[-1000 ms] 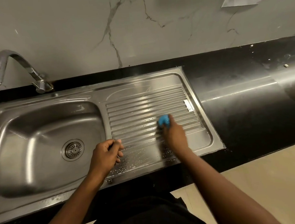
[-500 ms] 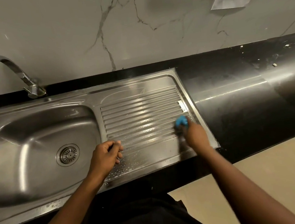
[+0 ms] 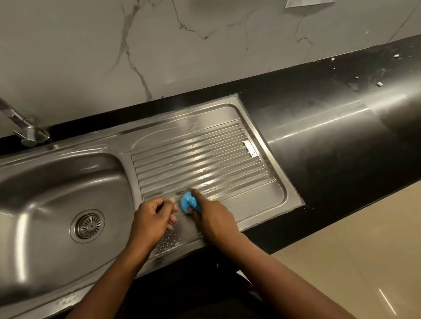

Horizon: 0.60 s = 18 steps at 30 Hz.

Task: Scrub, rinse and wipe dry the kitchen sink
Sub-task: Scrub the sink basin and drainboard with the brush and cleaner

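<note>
A stainless steel sink [image 3: 64, 304] has its bowl on the left with a round drain [image 3: 87, 225], and a ribbed draining board [image 3: 199, 157] on the right. My right hand [image 3: 213, 218] grips a small blue scrubber [image 3: 189, 201] and presses it on the near left part of the draining board. My left hand [image 3: 152, 220] rests on the board just left of the scrubber, its fingers curled with nothing visible in them. Soap bubbles lie on the steel below my left hand.
A steel tap [image 3: 12, 117] stands at the back left of the sink. A black countertop [image 3: 342, 154] runs to the right, with small white crumbs at its far end. A marble wall rises behind. Beige floor shows at the lower right.
My right hand has slid the blue scrubber from the right edge of the draining board leftward to beside my left hand. My left hand has stayed in place.
</note>
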Motion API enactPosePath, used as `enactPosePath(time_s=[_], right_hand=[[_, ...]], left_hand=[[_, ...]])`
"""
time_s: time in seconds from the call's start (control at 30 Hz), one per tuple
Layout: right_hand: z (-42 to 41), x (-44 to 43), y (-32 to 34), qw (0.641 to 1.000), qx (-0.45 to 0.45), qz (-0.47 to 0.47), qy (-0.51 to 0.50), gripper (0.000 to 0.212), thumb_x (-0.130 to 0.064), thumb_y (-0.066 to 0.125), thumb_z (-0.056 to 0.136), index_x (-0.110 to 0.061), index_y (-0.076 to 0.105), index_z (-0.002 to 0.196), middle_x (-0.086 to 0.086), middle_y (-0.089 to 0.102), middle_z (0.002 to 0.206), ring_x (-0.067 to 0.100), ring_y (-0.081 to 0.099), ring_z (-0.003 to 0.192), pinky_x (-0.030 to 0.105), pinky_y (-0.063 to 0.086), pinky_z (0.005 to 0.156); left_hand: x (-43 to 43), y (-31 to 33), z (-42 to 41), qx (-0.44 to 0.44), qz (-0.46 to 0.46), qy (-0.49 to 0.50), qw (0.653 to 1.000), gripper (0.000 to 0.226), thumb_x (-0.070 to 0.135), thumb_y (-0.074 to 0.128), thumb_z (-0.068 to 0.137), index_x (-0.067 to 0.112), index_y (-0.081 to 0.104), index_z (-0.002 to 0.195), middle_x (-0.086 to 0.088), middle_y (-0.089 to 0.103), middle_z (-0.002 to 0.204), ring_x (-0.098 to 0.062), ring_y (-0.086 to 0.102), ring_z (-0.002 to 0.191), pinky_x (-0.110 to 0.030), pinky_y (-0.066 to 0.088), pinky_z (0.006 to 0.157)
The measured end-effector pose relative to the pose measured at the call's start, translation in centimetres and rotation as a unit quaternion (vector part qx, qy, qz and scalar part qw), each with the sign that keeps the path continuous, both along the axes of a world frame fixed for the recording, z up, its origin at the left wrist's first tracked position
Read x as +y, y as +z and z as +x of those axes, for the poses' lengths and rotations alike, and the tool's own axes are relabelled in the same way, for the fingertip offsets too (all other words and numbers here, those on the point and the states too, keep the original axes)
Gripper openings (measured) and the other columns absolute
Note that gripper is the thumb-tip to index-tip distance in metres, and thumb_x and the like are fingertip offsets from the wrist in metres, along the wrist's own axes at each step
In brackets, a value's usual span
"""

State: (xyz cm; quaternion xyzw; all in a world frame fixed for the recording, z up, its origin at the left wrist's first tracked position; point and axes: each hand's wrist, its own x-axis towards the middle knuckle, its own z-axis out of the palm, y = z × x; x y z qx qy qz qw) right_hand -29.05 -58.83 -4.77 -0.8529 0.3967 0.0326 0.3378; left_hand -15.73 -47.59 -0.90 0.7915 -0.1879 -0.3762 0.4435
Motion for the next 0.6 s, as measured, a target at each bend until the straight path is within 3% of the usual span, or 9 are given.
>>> enactPosePath(time_s=[0.07, 0.17, 0.33, 0.5, 0.6], right_hand=[[-2.5, -3.0, 0.1, 0.999, 0.024, -0.005, -0.023, 0.059, -0.046, 0.045, 0.108, -0.04, 0.023, 0.162, 0.011, 0.072, 0.111, 0.028, 0.068, 0.094, 0.036, 0.05, 0.074], [-7.2, -9.1, 0.5, 0.992, 0.02, -0.006, -0.128, 0.058, -0.046, 0.044, 0.109, -0.038, 0.023, 0.161, 0.004, 0.07, 0.096, 0.015, 0.067, 0.078, 0.029, 0.053, 0.066], [-10.7, -15.9, 0.1, 0.981, -0.007, -0.015, -0.193, 0.057, -0.038, 0.051, 0.107, -0.035, 0.03, 0.16, 0.008, 0.07, 0.116, 0.02, 0.07, 0.093, 0.047, 0.062, 0.086], [-7.8, -18.0, -0.2, 0.981, -0.033, -0.021, -0.19, 0.056, -0.03, 0.052, 0.107, -0.029, 0.031, 0.16, 0.01, 0.068, 0.12, 0.03, 0.069, 0.106, 0.049, 0.057, 0.094], [-5.7, -19.8, 0.1, 0.985, -0.043, -0.039, -0.16, 0.053, -0.028, 0.05, 0.108, -0.023, 0.035, 0.158, 0.013, 0.069, 0.119, 0.027, 0.066, 0.098, 0.046, 0.056, 0.09]], left_hand=[[-0.4, 0.2, -0.1, 0.005, -0.006, 0.005, 1.0, 0.033, 0.03, 0.059, 0.106, 0.012, 0.075, 0.084, -0.01, 0.073, 0.07, -0.016, 0.062, 0.057, -0.029, 0.049, 0.059], [-0.6, 0.0, -0.5, -0.003, -0.004, 0.008, 1.0, 0.033, 0.031, 0.059, 0.106, 0.012, 0.075, 0.084, -0.009, 0.073, 0.071, -0.017, 0.063, 0.057, -0.028, 0.049, 0.059], [-0.9, -0.4, -1.4, 0.003, 0.002, 0.027, 1.0, 0.035, 0.031, 0.059, 0.106, 0.011, 0.074, 0.082, -0.012, 0.072, 0.072, -0.017, 0.062, 0.057, -0.029, 0.049, 0.059], [-1.6, -0.8, -2.5, -0.001, 0.01, 0.063, 0.998, 0.034, 0.032, 0.059, 0.106, 0.011, 0.075, 0.083, -0.01, 0.073, 0.072, -0.016, 0.063, 0.057, -0.027, 0.049, 0.058], [-2.1, -0.9, -3.3, -0.002, 0.017, 0.077, 0.997, 0.034, 0.031, 0.059, 0.106, 0.011, 0.074, 0.082, -0.011, 0.073, 0.071, -0.016, 0.063, 0.055, -0.028, 0.048, 0.058]])
